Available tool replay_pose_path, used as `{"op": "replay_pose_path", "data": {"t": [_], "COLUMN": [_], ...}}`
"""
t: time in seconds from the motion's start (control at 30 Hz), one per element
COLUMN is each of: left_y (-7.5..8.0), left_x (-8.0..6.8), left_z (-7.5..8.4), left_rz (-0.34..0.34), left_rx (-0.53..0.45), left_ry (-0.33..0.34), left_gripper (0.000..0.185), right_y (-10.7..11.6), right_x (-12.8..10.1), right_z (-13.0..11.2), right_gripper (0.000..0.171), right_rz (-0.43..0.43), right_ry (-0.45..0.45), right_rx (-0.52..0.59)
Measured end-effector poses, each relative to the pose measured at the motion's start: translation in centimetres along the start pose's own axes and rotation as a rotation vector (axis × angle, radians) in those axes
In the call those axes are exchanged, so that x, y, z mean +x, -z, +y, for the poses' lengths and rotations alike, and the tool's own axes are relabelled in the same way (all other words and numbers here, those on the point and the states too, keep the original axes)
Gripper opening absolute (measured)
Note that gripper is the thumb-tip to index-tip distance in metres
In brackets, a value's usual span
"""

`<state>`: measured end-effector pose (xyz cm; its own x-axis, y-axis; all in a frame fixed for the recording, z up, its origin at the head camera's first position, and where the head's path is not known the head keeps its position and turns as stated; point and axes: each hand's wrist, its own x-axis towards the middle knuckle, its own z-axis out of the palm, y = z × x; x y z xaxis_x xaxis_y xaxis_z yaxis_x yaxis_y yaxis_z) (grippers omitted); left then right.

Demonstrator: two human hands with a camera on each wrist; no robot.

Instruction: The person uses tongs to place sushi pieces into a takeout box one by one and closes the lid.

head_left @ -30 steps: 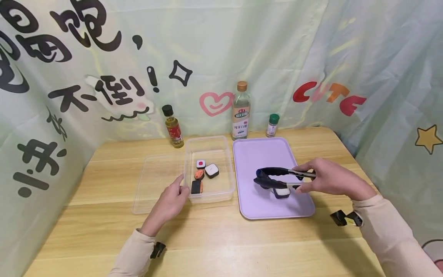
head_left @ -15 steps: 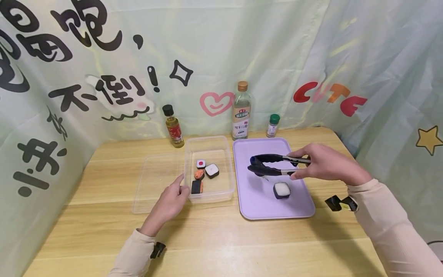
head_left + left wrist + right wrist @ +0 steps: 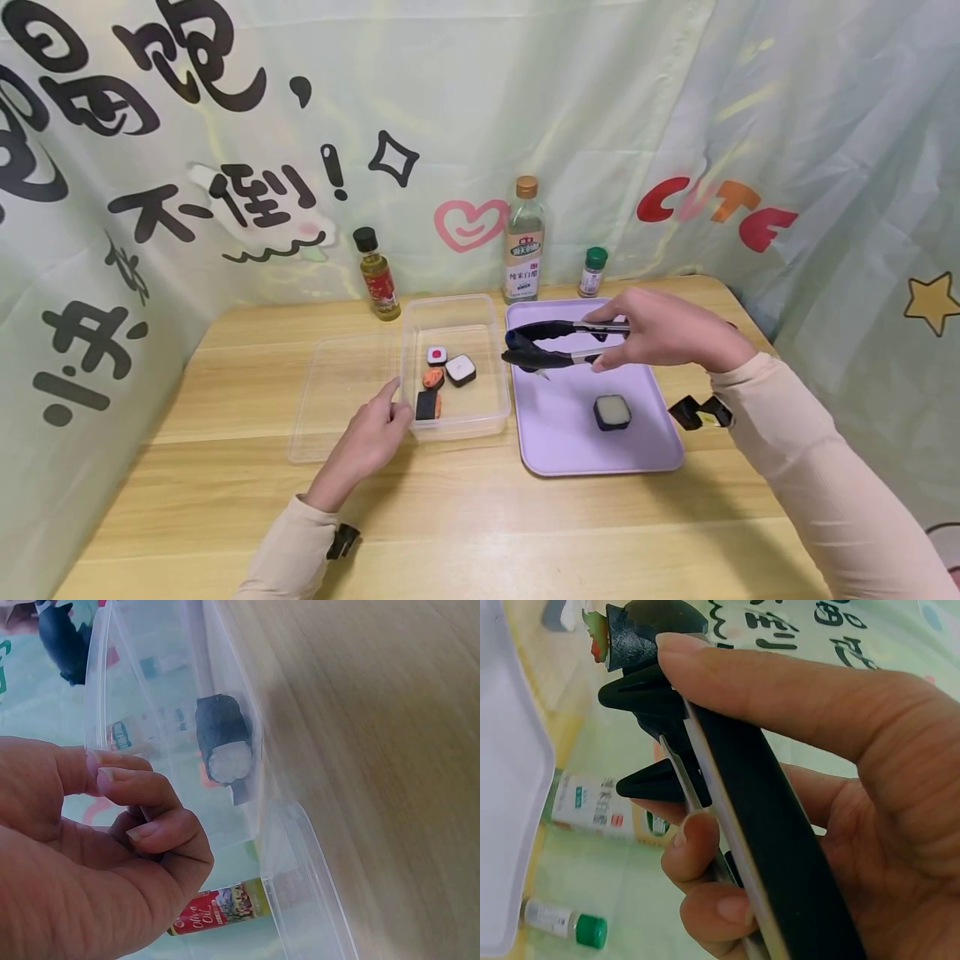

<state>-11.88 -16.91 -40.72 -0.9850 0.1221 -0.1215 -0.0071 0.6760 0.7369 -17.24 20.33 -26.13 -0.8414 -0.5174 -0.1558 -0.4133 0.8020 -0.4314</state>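
Observation:
My right hand (image 3: pixel 660 329) grips black-and-silver tongs (image 3: pixel 542 358) above the left edge of the lilac tray (image 3: pixel 592 454). Between the tong tips is a dark-wrapped sushi piece (image 3: pixel 626 641) with green and red filling, mostly hidden in the head view. A square sushi piece (image 3: pixel 612 412) with a pale top lies on the tray. My left hand (image 3: pixel 369 435) pinches the near left rim of the clear plastic container (image 3: pixel 468 427). Inside it are several sushi pieces, among them a white-topped one (image 3: pixel 461 369), an orange one (image 3: pixel 432 378) and a black-wrapped one (image 3: pixel 427 406).
A clear lid (image 3: pixel 337 400) lies flat left of the container. Along the back stand an olive oil bottle (image 3: pixel 378 279), a tall vinegar bottle (image 3: pixel 523 250) and a small green-capped jar (image 3: pixel 592 273). A printed curtain (image 3: pixel 600 125) hangs behind the wooden table (image 3: pixel 450 533).
My right hand has raised the tongs and carried them left and back across the tray, uncovering the pale-topped sushi piece. My left hand has stayed at the container.

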Motion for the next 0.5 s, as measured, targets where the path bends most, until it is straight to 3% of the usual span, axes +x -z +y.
{"op": "replay_pose_path", "data": {"t": [0.3, 0.5], "left_y": [-0.1, -0.1], "left_x": [0.0, 0.0], "left_z": [-0.1, -0.1], "left_rz": [-0.001, -0.002], "left_rx": [-0.003, -0.018], "left_ry": [0.005, -0.007], "left_gripper": [0.061, 0.061], "right_y": [-0.5, -1.3], "right_x": [2.6, 4.1], "right_z": [-2.2, -3.3], "right_gripper": [0.058, 0.057], "right_rz": [-0.023, -0.056], "right_ry": [0.046, 0.071], "right_rx": [-0.095, -0.098]}}
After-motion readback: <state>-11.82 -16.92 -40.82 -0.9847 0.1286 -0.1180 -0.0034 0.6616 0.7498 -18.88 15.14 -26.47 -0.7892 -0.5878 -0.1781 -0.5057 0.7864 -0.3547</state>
